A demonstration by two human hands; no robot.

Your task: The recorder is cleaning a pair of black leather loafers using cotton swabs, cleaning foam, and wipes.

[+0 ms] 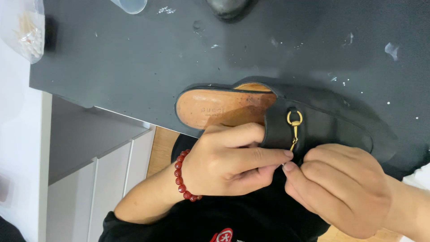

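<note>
The black leather slipper, at the dark table edge, is pinched at its near side by the left hand and right hand; it looks light and pliable, best gripped by the stiffer sole beneath the fingers.

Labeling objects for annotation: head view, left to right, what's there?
Clear bag of cotton swabs → red bead bracelet → left hand → gold metal buckle on the black leather slip-on shoe → right hand.

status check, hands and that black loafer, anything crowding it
Left hand grips the black loafer at its opening. Right hand pinches at the gold buckle end. Clear cup and cotton swabs sit well apart.
</note>
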